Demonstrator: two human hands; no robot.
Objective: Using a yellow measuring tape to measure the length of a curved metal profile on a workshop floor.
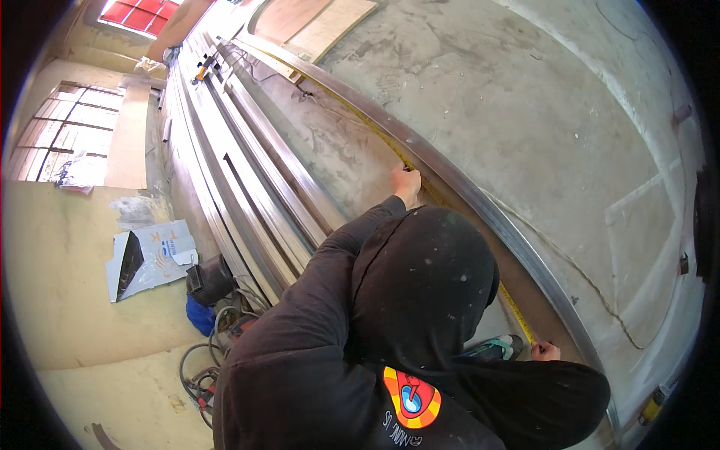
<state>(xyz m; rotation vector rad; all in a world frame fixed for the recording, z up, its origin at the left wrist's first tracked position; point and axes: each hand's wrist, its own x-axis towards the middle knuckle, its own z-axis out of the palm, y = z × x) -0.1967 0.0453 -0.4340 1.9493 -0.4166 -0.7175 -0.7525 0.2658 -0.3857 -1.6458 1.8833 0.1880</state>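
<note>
A yellow tape measure (516, 309) lies stretched along the inner side of a long metal bar (517, 251) on the floor. My left hand (406, 185) reaches far forward, fingers curled on the tape beside the bar. Something small and dark shows at its fingertips, too small to name. Nearer and to the right, my right hand (545, 351) is closed at the tape's near stretch, partly hidden by my dark sleeve. Between the hands my bent knee (424, 281) covers part of the tape. My shoe (496, 347) shows close to the right hand.
Several long metal profiles (255, 150) lie at the left, with an orange and black tool (201, 73) on them. Beside them are a dark box-shaped object (210, 280), cables (185, 367) and cardboard (154, 255). A cord (559, 251) trails right of the bar; plywood (330, 30) lies far ahead.
</note>
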